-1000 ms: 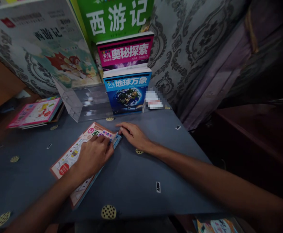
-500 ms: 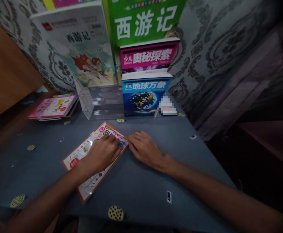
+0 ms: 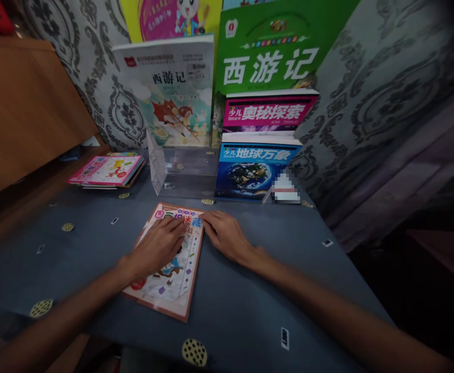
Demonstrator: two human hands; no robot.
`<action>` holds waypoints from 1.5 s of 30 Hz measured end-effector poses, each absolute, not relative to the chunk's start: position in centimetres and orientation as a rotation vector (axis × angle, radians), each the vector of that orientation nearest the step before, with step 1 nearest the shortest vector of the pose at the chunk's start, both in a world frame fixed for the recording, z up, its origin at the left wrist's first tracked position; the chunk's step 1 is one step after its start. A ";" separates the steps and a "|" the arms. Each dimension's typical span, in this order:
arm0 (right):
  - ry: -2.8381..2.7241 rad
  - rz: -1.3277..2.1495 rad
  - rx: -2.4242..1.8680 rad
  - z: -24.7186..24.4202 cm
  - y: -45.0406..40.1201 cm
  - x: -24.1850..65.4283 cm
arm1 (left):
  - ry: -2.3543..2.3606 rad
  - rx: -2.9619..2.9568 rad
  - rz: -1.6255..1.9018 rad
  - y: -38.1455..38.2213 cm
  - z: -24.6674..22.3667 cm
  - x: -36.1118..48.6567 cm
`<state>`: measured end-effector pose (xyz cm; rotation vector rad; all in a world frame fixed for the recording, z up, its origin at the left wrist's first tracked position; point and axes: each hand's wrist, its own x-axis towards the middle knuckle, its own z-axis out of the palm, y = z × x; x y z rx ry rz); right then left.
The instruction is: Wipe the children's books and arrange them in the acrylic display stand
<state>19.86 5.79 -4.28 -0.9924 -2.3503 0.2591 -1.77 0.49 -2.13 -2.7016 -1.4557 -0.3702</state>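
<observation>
A thin picture book (image 3: 182, 290) with a reddish-brown border and colourful Chinese title lies closed on the table in front of me, slightly tilted. My left hand (image 3: 162, 241) rests flat across its cover, fingers stretched toward the title and covering part of it. At the book's upper right corner, my right hand (image 3: 227, 235) has its fingers closed on the edge. The thumb's contact there is partly hidden.
A clear acrylic stand (image 3: 188, 181) at the back holds upright books, including a blue one (image 3: 246, 173), a green one (image 3: 269, 57) and a pale one (image 3: 176, 109). A small pile of books (image 3: 108, 171) lies back left, near a wooden cabinet (image 3: 28, 114). Dark blue patterned cloth (image 3: 289, 295) covers the table.
The book has turned on the table and now lies straighter, its lower end swung to the right. Both hands have stayed on it. The camera view has shifted left and up.
</observation>
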 end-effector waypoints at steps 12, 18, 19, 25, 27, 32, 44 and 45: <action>-2.369 0.334 -0.948 -4.7 8.8 17.4 | -1.400 -2.739 -0.657 5.2 -4.1 -5.6; -2.457 0.268 -1.009 -4.5 8.4 17.3 | -1.254 -2.787 -0.673 6.7 -3.8 -6.3; -2.463 0.262 -1.011 -4.5 8.3 17.4 | -1.260 -2.778 -0.638 6.6 -3.7 -6.2; -2.496 0.220 -1.016 -4.6 8.0 17.5 | -1.278 -2.810 -0.376 2.3 -1.5 -4.9; -2.504 0.202 -1.014 -4.7 8.0 17.5 | -1.183 -2.969 -0.259 -0.1 -0.4 -4.5; -2.508 0.184 -1.019 -4.7 8.0 17.4 | -1.169 -3.078 -0.102 -4.1 0.5 -4.8; -2.385 0.494 -0.739 -4.6 3.0 18.3 | -1.210 -3.152 -0.259 -3.8 0.7 -5.7; -2.357 0.539 -0.727 -4.6 2.5 18.4 | -1.213 -3.149 -0.260 -3.9 0.6 -5.7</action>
